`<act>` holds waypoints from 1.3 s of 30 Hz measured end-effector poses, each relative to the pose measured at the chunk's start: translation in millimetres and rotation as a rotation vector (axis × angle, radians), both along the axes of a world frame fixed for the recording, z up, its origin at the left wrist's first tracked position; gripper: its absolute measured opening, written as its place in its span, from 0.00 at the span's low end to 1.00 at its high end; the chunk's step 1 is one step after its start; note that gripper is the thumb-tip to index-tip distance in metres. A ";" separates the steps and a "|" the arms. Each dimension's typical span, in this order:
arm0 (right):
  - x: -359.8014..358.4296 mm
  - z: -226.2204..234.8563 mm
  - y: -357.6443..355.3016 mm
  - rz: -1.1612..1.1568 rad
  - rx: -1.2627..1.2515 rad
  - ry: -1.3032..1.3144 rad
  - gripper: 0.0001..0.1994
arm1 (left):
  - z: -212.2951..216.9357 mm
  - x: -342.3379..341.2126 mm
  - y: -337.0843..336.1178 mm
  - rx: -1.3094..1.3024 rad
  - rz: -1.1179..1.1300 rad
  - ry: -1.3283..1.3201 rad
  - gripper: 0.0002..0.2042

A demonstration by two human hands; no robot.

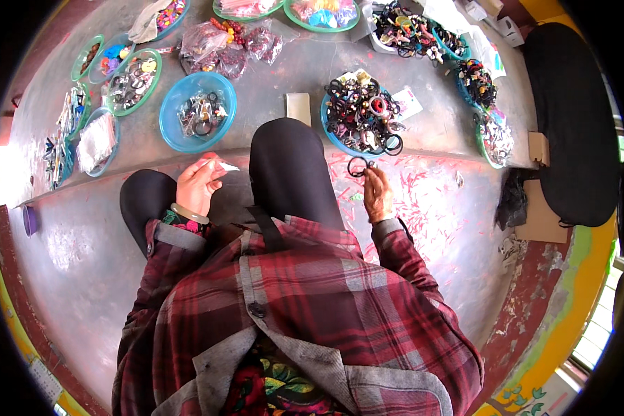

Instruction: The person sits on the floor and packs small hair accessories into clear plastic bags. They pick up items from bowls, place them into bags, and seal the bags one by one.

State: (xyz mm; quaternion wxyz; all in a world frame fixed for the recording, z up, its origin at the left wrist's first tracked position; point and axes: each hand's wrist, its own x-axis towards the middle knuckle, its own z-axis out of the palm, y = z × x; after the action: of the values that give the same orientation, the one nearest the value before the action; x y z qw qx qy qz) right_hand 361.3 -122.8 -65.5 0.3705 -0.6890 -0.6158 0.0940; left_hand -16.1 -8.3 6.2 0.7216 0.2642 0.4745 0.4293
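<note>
My right hand (377, 196) pinches a black hair tie (351, 172) by its edge, just in front of a heaped blue basin. That basin (324, 125) is piled with dark hair ties (357, 111) bearing small ornaments, some hanging over its rim. Near my left knee, my left hand (195, 187) is closed on a small white slip (227, 167), paper or plastic; I cannot tell which. Beyond it stands another blue basin (170, 125), holding several small items in clear wrapping (202, 114).
Trays of beads and wrapped pieces, including a green tray (158, 69), stand left. Clear bags (215, 48) lie at the back. More hair accessories (477, 82) fill containers right. A cream card (298, 109) lies between the basins. Red scraps (423, 197) litter the lower floor.
</note>
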 end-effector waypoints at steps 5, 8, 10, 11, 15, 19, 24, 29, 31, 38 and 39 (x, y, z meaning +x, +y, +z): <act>3.0 37.5 63.7 0.031 0.109 0.002 0.09 | 13.9 -3.1 -9.7 0.039 0.008 0.010 0.11; 46.1 0.3 102.9 0.097 0.136 -0.265 0.09 | 16.4 -2.8 -4.8 0.093 -0.015 -0.072 0.11; 26.5 23.2 121.4 -0.041 0.113 -0.213 0.10 | 23.9 -4.6 -8.8 0.112 0.009 -0.094 0.10; 18.1 34.1 130.7 -0.044 0.154 -0.222 0.10 | 26.7 -8.1 -12.4 0.126 0.018 -0.099 0.10; -88.6 119.9 130.3 0.241 0.069 0.256 0.10 | 37.7 -12.9 -20.5 0.085 0.029 -0.099 0.09; -171.6 144.3 101.1 0.611 -0.291 0.358 0.23 | 42.7 -10.6 -23.2 0.030 -0.003 -0.066 0.09; -203.9 105.1 93.3 0.674 -0.620 0.627 0.14 | 41.3 -17.0 -29.0 0.017 -0.028 -0.111 0.12; -210.8 103.6 89.2 0.634 -0.697 0.859 0.04 | 47.4 -26.7 -33.7 -0.011 -0.070 -0.194 0.11; -212.2 99.3 89.5 0.650 -0.681 0.905 0.04 | 48.3 -29.1 -34.6 -0.033 -0.088 -0.259 0.10; -225.6 97.6 85.3 0.636 -0.704 0.889 0.07 | 21.0 -32.9 -29.3 -0.113 -0.096 -0.453 0.08; -226.3 90.9 85.9 0.639 -0.727 0.885 0.07 | 18.0 -32.6 -27.6 -0.111 -0.096 -0.443 0.08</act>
State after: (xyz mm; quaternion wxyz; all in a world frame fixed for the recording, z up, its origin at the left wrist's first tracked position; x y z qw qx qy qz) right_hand 135.0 -36.9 25.3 0.2862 -0.4497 -0.5085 0.6762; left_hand -48.7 -35.9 24.2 0.8411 0.1456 0.3142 0.4154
